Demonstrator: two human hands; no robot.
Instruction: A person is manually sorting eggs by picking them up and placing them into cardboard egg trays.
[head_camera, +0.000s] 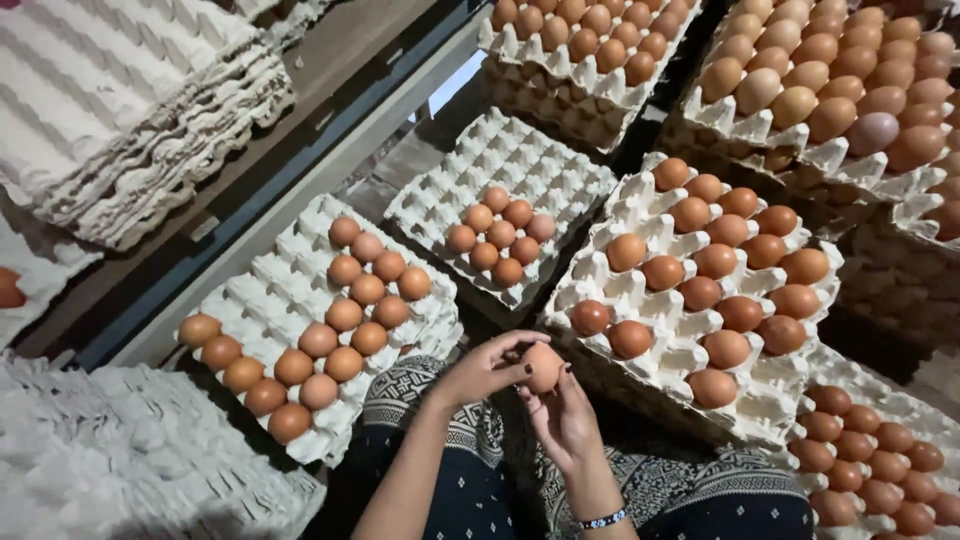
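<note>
Egg (543, 366), brown, held between both hands above the lap: left hand (483, 368) fingertips pinch its side, right hand (566, 420) cups beneath. Judged light, smooth, fragile; best cradled around its middle. Part-filled trays (600, 290) surround.

Brown egg (544, 366) cupped between both hands above lap.

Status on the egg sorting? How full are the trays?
Done: the left tray holds about seventeen brown eggs, the middle tray nine, the right tray about eighteen. In hand: one egg, held by the left hand and right hand together. Left: all three trays have empty cups; the middle one is mostly bare.
</note>
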